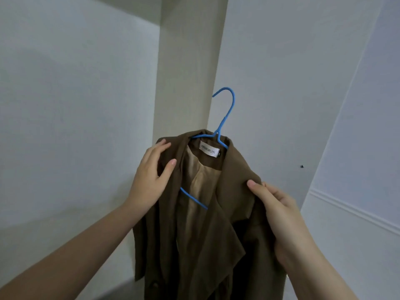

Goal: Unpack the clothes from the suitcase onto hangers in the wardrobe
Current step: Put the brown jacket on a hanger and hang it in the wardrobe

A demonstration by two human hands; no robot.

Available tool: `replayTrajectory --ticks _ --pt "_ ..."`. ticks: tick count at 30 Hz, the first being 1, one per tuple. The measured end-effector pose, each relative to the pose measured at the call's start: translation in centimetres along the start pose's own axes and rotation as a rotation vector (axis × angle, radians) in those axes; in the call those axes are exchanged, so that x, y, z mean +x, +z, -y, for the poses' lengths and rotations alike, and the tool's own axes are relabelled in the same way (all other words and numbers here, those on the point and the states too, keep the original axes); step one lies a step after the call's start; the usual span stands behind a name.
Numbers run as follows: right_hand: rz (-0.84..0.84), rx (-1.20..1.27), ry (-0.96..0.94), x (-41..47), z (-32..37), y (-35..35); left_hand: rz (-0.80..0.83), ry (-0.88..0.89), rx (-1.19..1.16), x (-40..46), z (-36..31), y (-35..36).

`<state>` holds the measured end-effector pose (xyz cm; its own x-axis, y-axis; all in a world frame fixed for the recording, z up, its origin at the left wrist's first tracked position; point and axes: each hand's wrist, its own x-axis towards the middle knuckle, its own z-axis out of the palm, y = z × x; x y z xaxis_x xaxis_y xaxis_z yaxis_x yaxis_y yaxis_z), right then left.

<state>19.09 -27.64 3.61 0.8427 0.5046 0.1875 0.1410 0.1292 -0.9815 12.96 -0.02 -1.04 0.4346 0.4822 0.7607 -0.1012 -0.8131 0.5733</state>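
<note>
Right hand [279, 215] on jacket [205, 230] — hanger [225, 118] hook seemingly up-left.

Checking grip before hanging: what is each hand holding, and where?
Both hold the brown jacket on the blue hanger: left hand at one shoulder, right hand pinching the other.

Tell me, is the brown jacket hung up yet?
Not yet. Done: the blue hanger is already inside the brown jacket, its hook sticking out above the collar. In hand: the left hand and right hand each grip a shoulder, holding it up. Left: hooking it onto a rail. No rail or suitcase shows here, so I can't tell how many clothes remain.
</note>
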Motion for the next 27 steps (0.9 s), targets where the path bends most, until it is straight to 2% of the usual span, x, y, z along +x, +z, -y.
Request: replayTrajectory --ticks 5,9,15,19,27 --pt "0.019 0.074 -0.052 4.9 0.5 1.7 0.018 -0.018 -0.056 0.3 0.4 0.9" --pt "0.034 0.138 -0.058 7.8 0.4 3.5 0.069 -0.085 -0.213 1.4 1.2 1.8" --pt "-0.024 0.199 -0.064 11.2 -0.1 7.5 0.372 0.025 -0.191 3.8 4.8 0.7" --pt "-0.071 0.196 -0.094 13.8 0.6 11.3 0.491 0.054 -0.097 6.1 8.3 -0.4" --pt "-0.131 0.198 -0.155 19.1 3.2 18.0 0.516 0.098 -0.136 12.7 14.2 -1.1"
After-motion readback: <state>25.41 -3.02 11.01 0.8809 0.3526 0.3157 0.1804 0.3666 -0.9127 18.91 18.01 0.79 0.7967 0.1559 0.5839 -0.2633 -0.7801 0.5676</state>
